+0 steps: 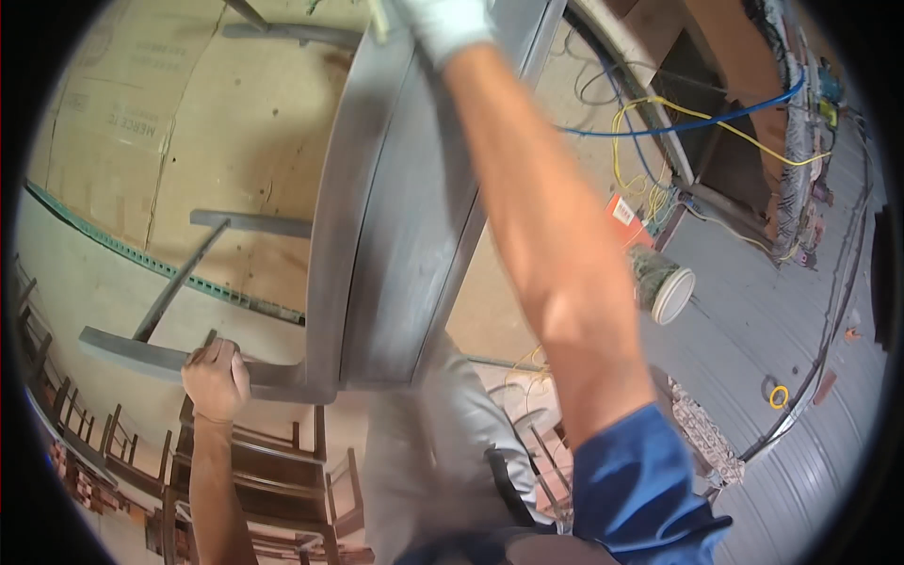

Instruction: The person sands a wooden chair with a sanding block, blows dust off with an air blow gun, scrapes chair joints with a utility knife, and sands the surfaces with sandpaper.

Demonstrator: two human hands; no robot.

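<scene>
A grey wooden piece of furniture (400,226), apparently a chair or bench on its side, stretches from the top middle toward me. Its legs and a crossbar point left. My bare left hand (217,379) is closed around the nearest leg (137,353), knuckles up. Over the far end of the broad grey panel reaches my right hand (450,26) in a white glove. Its fingers are cut off by the upper edge and blurred, so their grip is hidden. A pale strip (379,21) shows beside the glove; whether the hand holds it I cannot tell.
Cardboard (254,151) lies beneath the furniture. Several dark wooden chairs (268,480) stand at the lower left. To the right are a pail (672,294), a blue hose (702,124), yellow cord (621,141) and an orange box (623,217). A corrugated grey surface (800,377) lies farther right.
</scene>
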